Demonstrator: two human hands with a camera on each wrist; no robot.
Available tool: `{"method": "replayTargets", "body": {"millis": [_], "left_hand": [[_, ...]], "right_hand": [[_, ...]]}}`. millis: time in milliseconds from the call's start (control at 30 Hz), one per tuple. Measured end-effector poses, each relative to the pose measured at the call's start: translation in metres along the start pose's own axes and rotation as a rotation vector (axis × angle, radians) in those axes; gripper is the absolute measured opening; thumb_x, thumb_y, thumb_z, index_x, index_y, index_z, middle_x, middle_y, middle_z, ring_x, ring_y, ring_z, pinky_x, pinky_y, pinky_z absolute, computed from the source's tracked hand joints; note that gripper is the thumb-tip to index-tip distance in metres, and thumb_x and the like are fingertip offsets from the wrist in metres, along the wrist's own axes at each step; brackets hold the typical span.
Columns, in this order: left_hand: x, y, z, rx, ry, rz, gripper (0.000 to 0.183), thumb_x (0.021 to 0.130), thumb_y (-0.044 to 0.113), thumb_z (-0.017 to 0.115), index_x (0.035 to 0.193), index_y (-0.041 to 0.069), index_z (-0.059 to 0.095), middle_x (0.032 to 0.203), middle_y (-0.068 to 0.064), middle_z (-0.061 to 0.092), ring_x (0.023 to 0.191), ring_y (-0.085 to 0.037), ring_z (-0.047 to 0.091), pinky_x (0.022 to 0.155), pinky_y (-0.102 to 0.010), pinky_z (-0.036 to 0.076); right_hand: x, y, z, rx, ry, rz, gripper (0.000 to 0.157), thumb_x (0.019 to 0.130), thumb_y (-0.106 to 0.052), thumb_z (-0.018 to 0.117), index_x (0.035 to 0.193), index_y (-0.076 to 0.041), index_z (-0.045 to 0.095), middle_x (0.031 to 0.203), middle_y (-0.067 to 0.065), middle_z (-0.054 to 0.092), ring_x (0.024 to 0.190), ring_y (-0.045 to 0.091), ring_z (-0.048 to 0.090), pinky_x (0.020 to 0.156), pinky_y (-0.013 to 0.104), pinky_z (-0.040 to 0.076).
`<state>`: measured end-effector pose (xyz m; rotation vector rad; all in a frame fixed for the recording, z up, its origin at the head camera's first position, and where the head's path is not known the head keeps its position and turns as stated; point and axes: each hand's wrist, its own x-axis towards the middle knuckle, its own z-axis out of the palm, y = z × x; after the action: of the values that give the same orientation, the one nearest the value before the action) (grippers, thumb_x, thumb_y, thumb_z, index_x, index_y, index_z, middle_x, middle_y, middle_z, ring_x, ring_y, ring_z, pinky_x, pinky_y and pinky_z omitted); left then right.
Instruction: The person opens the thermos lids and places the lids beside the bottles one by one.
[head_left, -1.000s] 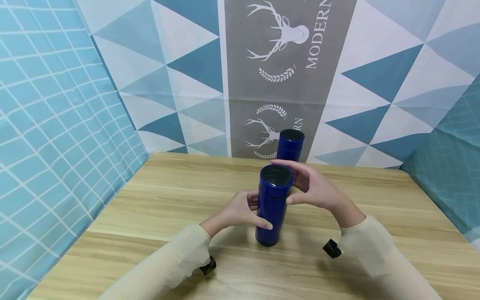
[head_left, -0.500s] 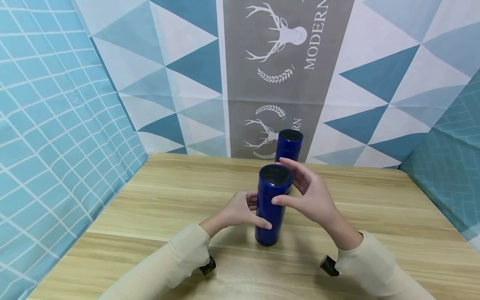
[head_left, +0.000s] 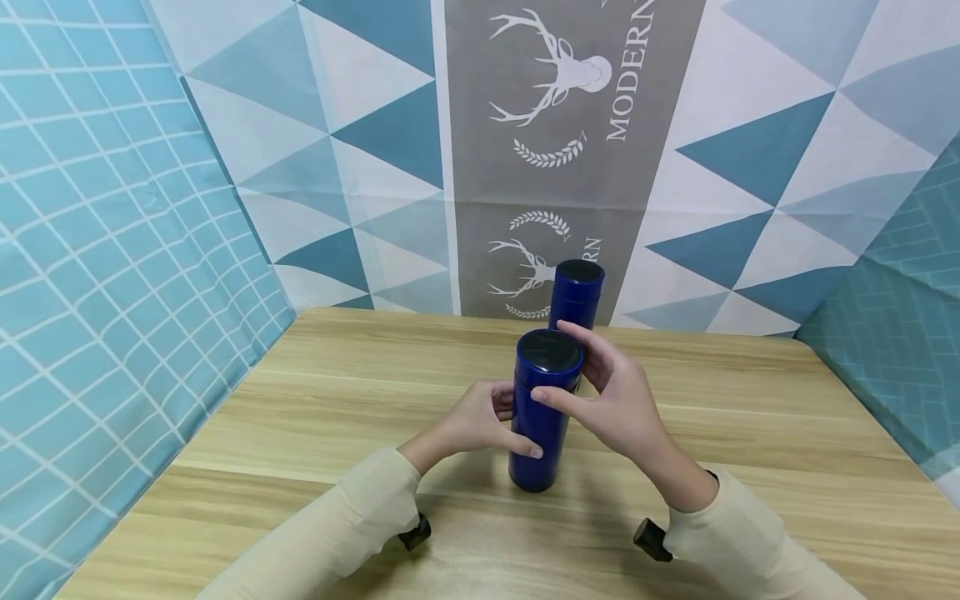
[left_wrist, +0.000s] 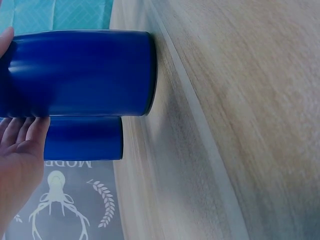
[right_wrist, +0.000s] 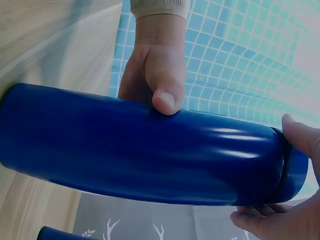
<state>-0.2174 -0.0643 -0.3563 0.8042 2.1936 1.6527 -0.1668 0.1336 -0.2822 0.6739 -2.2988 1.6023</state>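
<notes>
A blue thermos flask (head_left: 551, 425) with a dark, glossy lid (head_left: 551, 350) stands upright on the wooden table. My left hand (head_left: 476, 421) grips its body from the left, thumb across the near side and fingers behind. Higher up, my right hand (head_left: 626, 412) holds the flask around the lid seam from the right. In the right wrist view, that hand's thumb and fingers lie on either side of the cap (right_wrist: 297, 172). The left wrist view shows the flask's base (left_wrist: 145, 75) at the tabletop.
A second blue flask (head_left: 576, 300) stands behind the first, near the table's back edge, partly hidden by my right hand. Patterned cloth (head_left: 390, 150) hangs behind the table (head_left: 300, 400), with blue checked cloth (head_left: 97, 250) on the left.
My right hand has shifted lower and around the flask, its thumb sliding left onto the near side of the upper body. The left hand and both flasks have stayed in place.
</notes>
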Motion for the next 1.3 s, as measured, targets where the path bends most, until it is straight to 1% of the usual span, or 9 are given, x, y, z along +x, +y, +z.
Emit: {"method": "replayTargets", "body": {"millis": [67,133,233,333,467,700,933,1000,1300], "left_hand": [[0.0,0.0,0.0,0.001,-0.005,0.002,0.064,0.066,0.006,0.085,0.125,0.005,0.06,0.121,-0.013,0.068,0.111,-0.019,0.067,0.1,-0.029,0.052],[0.0,0.0,0.0,0.002,-0.007,0.004,0.065,0.066,0.006,0.085,0.126,0.006,0.06,0.121,-0.013,0.068,0.112,-0.02,0.066,0.1,-0.029,0.052],[0.0,0.0,0.0,0.003,-0.008,0.004,0.065,0.066,0.007,0.085,0.126,0.006,0.059,0.122,-0.012,0.068,0.112,-0.02,0.066,0.101,-0.03,0.052],[0.0,0.0,0.0,0.002,-0.009,0.005,0.065,0.066,0.007,0.085,0.126,0.006,0.059,0.122,-0.012,0.068,0.112,-0.02,0.066,0.101,-0.03,0.052],[0.0,-0.001,0.0,0.001,-0.009,0.004,0.065,0.066,0.007,0.085,0.126,0.006,0.059,0.122,-0.013,0.068,0.112,-0.02,0.066,0.101,-0.03,0.052],[0.001,-0.001,0.0,0.003,-0.005,-0.011,0.067,0.066,0.007,0.085,0.127,0.006,0.058,0.123,-0.012,0.067,0.113,-0.02,0.065,0.102,-0.031,0.051],[0.0,-0.002,-0.001,-0.001,-0.008,-0.006,0.066,0.066,0.006,0.085,0.127,0.005,0.059,0.123,-0.012,0.067,0.113,-0.02,0.066,0.102,-0.031,0.051],[0.0,-0.002,-0.001,-0.003,-0.009,-0.007,0.066,0.066,0.006,0.085,0.127,0.005,0.059,0.123,-0.012,0.067,0.113,-0.019,0.066,0.102,-0.031,0.051],[0.0,-0.001,0.0,-0.003,-0.004,-0.003,0.065,0.066,0.006,0.085,0.126,0.005,0.06,0.122,-0.013,0.068,0.112,-0.019,0.066,0.1,-0.03,0.052]], "right_hand": [[0.0,0.0,0.0,-0.003,-0.002,-0.005,0.071,0.076,-0.006,0.079,0.139,-0.006,0.047,0.136,0.017,0.057,0.122,0.03,0.06,0.099,0.024,0.05],[0.0,0.001,0.0,0.001,-0.007,-0.004,0.069,0.077,-0.006,0.079,0.139,-0.006,0.048,0.134,0.018,0.058,0.119,0.03,0.062,0.095,0.018,0.052],[0.0,0.002,-0.001,0.024,-0.017,0.001,0.069,0.077,-0.005,0.078,0.139,-0.007,0.048,0.133,0.017,0.059,0.117,0.029,0.062,0.093,0.014,0.051],[0.0,0.003,-0.002,0.048,-0.028,0.005,0.069,0.077,-0.005,0.078,0.139,-0.007,0.048,0.134,0.016,0.059,0.118,0.028,0.062,0.092,0.012,0.051],[0.001,0.005,-0.003,0.067,-0.046,-0.003,0.069,0.078,-0.004,0.078,0.139,-0.006,0.047,0.135,0.015,0.058,0.118,0.028,0.062,0.093,0.014,0.051],[0.004,0.01,-0.007,0.11,-0.106,-0.009,0.068,0.08,-0.004,0.076,0.141,-0.003,0.045,0.137,0.017,0.056,0.12,0.035,0.059,0.094,0.015,0.051],[0.008,0.015,-0.011,0.163,-0.165,0.009,0.069,0.081,-0.004,0.075,0.142,-0.003,0.043,0.14,0.017,0.053,0.121,0.032,0.059,0.095,0.016,0.052],[0.009,0.016,-0.012,0.171,-0.178,0.004,0.069,0.081,-0.004,0.075,0.142,-0.002,0.042,0.139,0.018,0.053,0.12,0.033,0.059,0.094,0.017,0.052],[0.013,0.019,-0.017,0.184,-0.245,-0.017,0.068,0.081,-0.005,0.075,0.142,-0.004,0.043,0.139,0.021,0.053,0.118,0.034,0.06,0.095,0.018,0.053]]}}
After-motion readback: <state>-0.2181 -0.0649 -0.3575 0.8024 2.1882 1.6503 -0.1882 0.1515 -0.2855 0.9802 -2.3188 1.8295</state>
